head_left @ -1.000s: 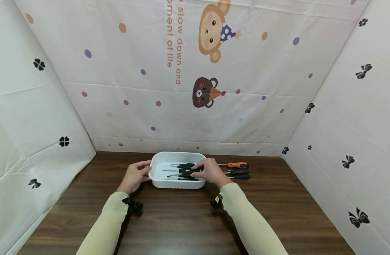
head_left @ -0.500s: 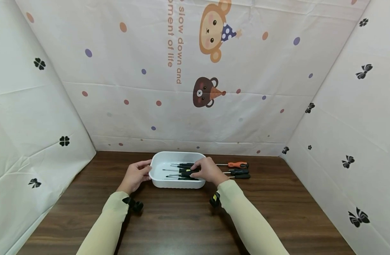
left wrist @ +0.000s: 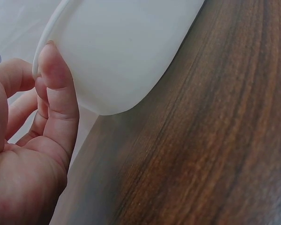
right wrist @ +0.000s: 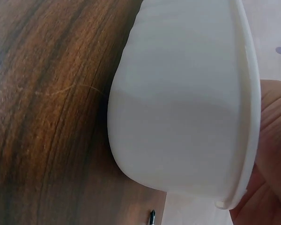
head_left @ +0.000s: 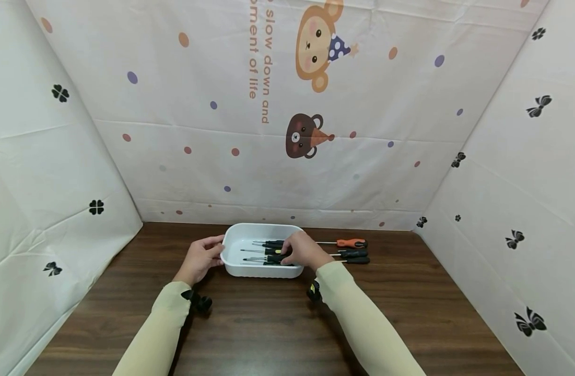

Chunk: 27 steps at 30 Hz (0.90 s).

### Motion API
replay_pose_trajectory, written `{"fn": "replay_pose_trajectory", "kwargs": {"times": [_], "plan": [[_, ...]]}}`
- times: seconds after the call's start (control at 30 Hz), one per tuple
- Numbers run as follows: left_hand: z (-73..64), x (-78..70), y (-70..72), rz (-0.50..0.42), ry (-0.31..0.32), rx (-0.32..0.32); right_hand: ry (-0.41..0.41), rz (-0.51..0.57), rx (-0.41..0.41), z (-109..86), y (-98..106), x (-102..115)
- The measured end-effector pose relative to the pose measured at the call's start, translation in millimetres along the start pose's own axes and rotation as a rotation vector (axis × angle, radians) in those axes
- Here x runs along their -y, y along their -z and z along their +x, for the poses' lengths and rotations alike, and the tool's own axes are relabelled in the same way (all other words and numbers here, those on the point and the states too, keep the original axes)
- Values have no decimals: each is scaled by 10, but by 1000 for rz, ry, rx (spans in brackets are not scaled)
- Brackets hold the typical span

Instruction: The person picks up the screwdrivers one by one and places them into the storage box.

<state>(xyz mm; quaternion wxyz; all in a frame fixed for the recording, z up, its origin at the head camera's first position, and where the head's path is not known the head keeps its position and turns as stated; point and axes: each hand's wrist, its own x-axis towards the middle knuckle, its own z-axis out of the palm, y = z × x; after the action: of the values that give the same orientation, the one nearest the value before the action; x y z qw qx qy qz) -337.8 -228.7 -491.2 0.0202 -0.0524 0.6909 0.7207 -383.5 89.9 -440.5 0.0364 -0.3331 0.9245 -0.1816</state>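
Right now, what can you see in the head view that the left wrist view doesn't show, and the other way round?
Only the head view shows the black-handled screwdrivers inside the white tray, the right hand apparently pinching one, and the orange-handled screwdriver lying outside the tray.

Only the left wrist view shows the palm side of the left hand and a close-up of the outer face of the tray's end wall.

Both show the tray, the left hand at its rim, the wooden table and some spotted backdrop.
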Motion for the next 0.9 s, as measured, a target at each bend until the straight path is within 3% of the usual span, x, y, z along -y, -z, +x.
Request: {"fn": "replay_pose_trajectory", "kwargs": {"times": [0.63, 0.9], "plan": [[-22, -22, -6, -14, 2, 9, -7, -37, 64, 55, 43, 45], [-192, -201, -53, -12, -5, 36, 52, -81, 73, 42, 56, 68]]}}
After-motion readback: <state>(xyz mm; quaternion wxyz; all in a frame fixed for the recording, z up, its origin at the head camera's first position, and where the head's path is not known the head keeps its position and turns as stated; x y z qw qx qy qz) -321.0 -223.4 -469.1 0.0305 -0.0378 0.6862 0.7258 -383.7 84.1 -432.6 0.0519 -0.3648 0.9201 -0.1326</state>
